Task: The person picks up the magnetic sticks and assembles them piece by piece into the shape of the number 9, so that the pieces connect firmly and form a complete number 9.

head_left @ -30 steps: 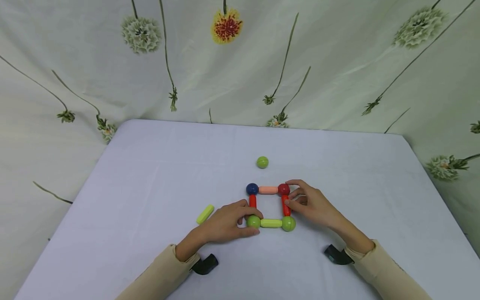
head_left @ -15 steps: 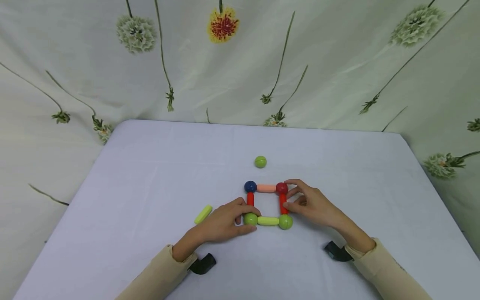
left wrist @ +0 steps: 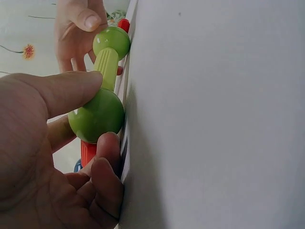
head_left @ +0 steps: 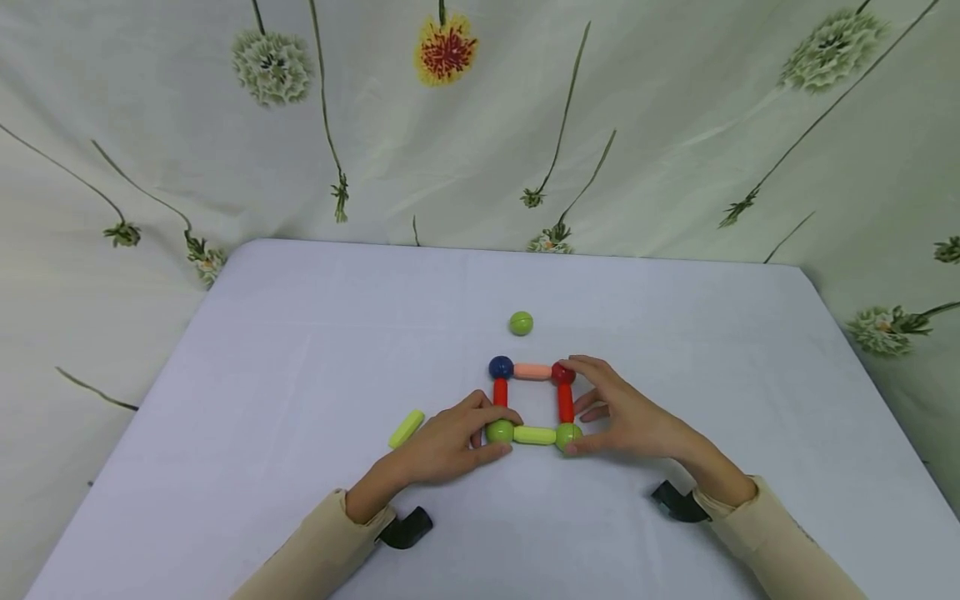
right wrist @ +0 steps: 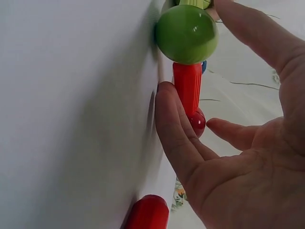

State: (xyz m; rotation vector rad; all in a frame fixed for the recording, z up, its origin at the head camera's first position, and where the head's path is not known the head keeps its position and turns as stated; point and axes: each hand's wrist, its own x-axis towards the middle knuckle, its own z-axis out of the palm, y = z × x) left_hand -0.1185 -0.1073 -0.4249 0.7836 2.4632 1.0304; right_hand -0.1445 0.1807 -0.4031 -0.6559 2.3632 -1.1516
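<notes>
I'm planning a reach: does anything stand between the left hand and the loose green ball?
Yes: the blue ball stands roughly on the straight line from the left hand to the loose green ball. Past it, nothing visible is in the way.

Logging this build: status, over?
Left hand pinches green corner ball; right hand beside red stick. Square frame looks closed. Loose green ball beyond, yellow stick at left, both outside.
</notes>
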